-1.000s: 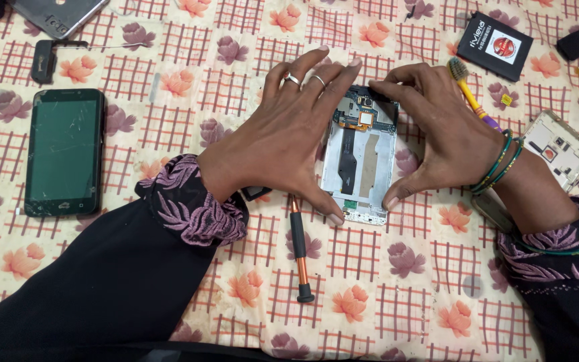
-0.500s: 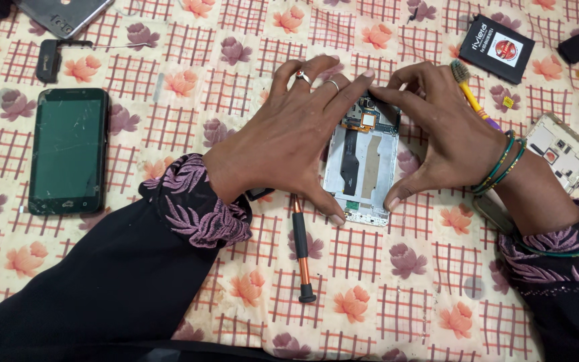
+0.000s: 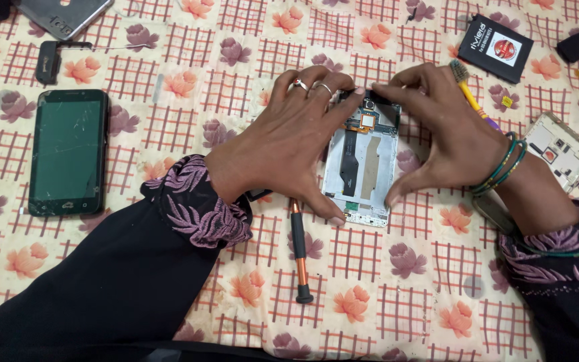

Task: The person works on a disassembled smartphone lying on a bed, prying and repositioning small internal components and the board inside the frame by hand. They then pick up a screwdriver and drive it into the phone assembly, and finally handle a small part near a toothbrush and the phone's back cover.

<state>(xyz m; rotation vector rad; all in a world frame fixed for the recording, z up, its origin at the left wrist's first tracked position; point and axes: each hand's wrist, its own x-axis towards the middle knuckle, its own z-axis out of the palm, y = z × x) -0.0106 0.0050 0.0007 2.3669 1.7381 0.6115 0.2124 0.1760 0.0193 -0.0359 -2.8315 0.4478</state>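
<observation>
An opened phone (image 3: 363, 164) lies face down on the floral cloth, its white frame, circuit board and flex cables showing. My left hand (image 3: 283, 144) wraps its left side, thumb at the bottom corner and fingertips on the top edge. My right hand (image 3: 443, 134) holds the right side the same way, thumb at the lower right and fingers pinching the top near the camera part. Both hands meet at the top edge. A black and orange screwdriver (image 3: 299, 248) rests on the cloth just below my left thumb.
A dark phone with a greenish cracked screen (image 3: 68, 151) lies at the left. A black battery (image 3: 495, 48) sits top right, a white back cover (image 3: 561, 149) at the right, a yellow-handled brush (image 3: 469, 94) behind my right hand, a grey cover (image 3: 65, 15) top left.
My fingers have closed in along the phone's top edge until both hands' tips meet there. The phone and screwdriver stay in place.
</observation>
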